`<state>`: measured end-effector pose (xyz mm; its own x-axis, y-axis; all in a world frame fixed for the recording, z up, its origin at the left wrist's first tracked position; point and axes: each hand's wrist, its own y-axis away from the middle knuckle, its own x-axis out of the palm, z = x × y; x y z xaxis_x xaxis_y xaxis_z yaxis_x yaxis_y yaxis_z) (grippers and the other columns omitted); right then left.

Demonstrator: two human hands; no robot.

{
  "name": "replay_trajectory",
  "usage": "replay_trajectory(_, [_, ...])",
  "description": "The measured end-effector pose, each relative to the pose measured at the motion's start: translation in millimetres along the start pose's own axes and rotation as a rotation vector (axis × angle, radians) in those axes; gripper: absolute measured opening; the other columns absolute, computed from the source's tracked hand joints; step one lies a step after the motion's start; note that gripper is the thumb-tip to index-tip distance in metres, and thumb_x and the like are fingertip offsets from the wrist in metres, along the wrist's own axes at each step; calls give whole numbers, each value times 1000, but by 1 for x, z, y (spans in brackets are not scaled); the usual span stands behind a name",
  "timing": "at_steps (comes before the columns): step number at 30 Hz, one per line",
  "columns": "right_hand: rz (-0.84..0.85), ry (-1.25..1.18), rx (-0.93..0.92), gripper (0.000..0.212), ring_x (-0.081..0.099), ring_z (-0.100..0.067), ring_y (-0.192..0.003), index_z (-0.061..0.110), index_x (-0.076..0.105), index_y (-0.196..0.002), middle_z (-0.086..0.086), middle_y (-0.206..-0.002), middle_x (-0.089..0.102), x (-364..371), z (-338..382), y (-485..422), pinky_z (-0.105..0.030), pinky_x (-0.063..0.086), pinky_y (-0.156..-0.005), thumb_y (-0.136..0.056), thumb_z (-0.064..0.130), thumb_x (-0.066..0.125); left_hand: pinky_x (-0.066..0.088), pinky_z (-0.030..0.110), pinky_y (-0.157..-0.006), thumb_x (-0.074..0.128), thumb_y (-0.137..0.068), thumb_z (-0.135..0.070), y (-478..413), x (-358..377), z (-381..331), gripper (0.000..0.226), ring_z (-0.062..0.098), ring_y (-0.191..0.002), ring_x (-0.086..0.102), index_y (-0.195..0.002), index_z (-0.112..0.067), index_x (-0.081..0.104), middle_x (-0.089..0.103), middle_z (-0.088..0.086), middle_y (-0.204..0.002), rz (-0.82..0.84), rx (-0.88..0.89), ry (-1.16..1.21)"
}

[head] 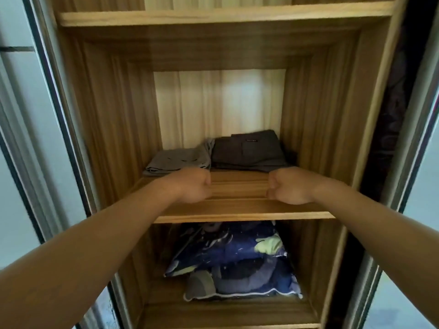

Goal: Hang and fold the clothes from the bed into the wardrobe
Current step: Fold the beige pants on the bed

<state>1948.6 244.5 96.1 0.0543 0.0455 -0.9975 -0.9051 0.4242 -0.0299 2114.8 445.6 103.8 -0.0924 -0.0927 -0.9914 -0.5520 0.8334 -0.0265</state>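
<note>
I face an open wooden wardrobe with a middle shelf (237, 210) at chest height. At the back of that shelf lie two folded garments side by side: a light grey one (178, 160) on the left and a thicker dark grey one (249, 150) on the right. My left hand (193, 185) is curled into a fist above the shelf, just in front of the light grey garment, and holds nothing. My right hand (289, 186) is also a fist with nothing in it, in front of the dark grey garment. About a hand's width of bare shelf separates the fists.
On the shelf below lies a blue patterned bundle of bedding (237, 262) with a white edge. Another wooden shelf (213, 17) runs above. A pale sliding door with a metal frame (47, 103) stands at the left, a dark gap (389, 115) at the right.
</note>
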Motion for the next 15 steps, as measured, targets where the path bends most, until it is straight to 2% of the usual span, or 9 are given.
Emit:
replay_trajectory(2, [-27,-3,81,22,55,-16,-90,31,51,-80,10,-88,53,2,6,15,-26,39,-62,-94,46,57,49,30,-81,53,-95,-34,-11,5,-1,23,14,-97,57,-111,-24,64,62,-4,-107,-11,99,-9])
replay_trajectory(4, [-34,0,65,19,59,-21,-93,24,59,-88,3,-94,59,1,8,21,-30,48,-71,-94,42,58,43,28,-72,54,-94,-35,-10,5,-5,22,14,-96,55,-111,-25,64,60,-7,-106,-19,128,-19])
replay_trajectory(5, [-50,-23,168,21,60,-23,-94,20,62,-94,1,-98,61,4,10,41,-33,51,-77,-95,40,58,41,27,-69,55,-94,-36,-18,5,-12,22,13,-94,55,-110,-25,64,59,-8,-105,-3,244,-28])
replay_trajectory(8, [-41,-28,276,25,60,-22,-95,18,60,-100,2,-100,62,3,12,74,-34,50,-79,-96,43,56,39,24,-66,57,-92,-39,-25,8,-25,19,6,-87,54,-106,-28,63,57,-12,-99,9,319,7])
replay_trajectory(10, [-28,-46,380,22,59,-22,-97,23,58,-99,2,-100,61,6,5,105,-33,48,-80,-96,44,54,42,24,-70,58,-92,-41,-25,8,-50,18,3,-89,52,-105,-30,62,56,-13,-100,37,418,4])
replay_trajectory(13, [-22,5,565,34,61,-27,-104,20,64,-109,-3,-108,64,11,-7,160,-35,49,-84,-96,50,53,50,33,-85,58,-90,-43,-23,18,-98,18,10,-96,56,-104,-32,62,58,-11,-106,68,555,14])
replay_trajectory(15, [-13,6,678,40,59,-28,-111,17,64,-117,-5,-119,64,16,-18,198,-34,45,-85,-97,50,55,51,32,-82,58,-90,-45,-12,29,-134,17,11,-93,58,-100,-32,63,61,-9,-103,65,655,3])
